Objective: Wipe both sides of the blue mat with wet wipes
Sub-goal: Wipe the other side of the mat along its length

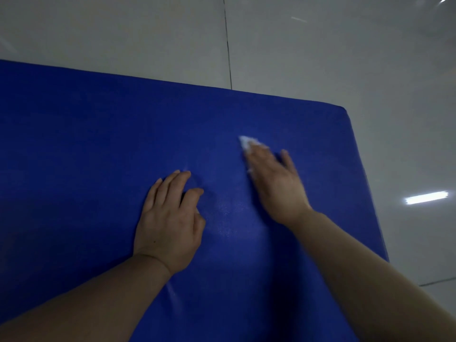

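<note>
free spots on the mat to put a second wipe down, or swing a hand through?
On the blue mat: the wide stretch left of the left hand, out to the frame's left edge, and the band between both hands and the mat's far edge. Crowded: the middle, where the left hand rests flat and the right hand presses the wet wipe.

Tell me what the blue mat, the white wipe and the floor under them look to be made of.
Blue mat: probably foam or vinyl with a smooth, slightly grainy satin skin; soft sheen and rounded corner suggest it. Wet wipe under the right hand: thin white nonwoven cloth, crumpled, though blurred. Floor: glossy pale tile, judging by the lamp reflections and dark grout line. The left hand rests flat on the mat.
</note>
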`<state>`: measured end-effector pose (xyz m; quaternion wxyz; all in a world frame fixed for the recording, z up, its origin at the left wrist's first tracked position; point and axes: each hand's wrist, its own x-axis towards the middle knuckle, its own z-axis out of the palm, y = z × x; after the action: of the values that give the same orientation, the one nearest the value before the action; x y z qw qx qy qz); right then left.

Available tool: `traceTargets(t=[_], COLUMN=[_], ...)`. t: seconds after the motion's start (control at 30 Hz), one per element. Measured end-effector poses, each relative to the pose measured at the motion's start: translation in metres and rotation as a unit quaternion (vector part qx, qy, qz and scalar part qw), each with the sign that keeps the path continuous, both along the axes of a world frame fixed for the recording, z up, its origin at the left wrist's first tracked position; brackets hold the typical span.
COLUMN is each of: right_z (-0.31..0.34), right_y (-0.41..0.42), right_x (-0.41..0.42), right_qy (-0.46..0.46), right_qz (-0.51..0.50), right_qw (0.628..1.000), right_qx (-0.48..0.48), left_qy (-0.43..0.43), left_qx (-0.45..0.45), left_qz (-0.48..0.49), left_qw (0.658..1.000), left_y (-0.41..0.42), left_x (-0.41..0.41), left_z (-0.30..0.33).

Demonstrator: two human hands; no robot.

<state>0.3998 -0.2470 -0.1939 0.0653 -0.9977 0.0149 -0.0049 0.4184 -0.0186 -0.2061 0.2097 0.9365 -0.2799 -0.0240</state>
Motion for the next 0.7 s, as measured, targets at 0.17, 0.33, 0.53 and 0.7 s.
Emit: traceTargets(t=[0.17,0.33,0.53,0.7], right_z=[0.011,0.005,0.0,-0.002], right_y=[-0.098,-0.001,0.028,-0.036], right_x=[-0.037,-0.004,-0.003,-0.023], right_qy=[0.069,-0.002,0.005,0.027], right_qz=[-0.357,-0.134,-0.034,-0.231], right_qw=[0.932,0.991,0.999,0.972], right_qx=[0.0,0.009,0.009,0.033], left_qy=[-0.006,-0.002,-0.009,-0.007], left_qx=[-0.004,-0.007,-0.008,-0.008], left_qz=[-0.004,0.003,0.005,0.001], left_qw=[1.0,1.0,1.0,1.0], left_y=[0.0,-0.001,-0.001,0.0], left_x=[0.0,0.0,0.001,0.0], left_z=[-0.004,-0.002,-0.002,-0.002])
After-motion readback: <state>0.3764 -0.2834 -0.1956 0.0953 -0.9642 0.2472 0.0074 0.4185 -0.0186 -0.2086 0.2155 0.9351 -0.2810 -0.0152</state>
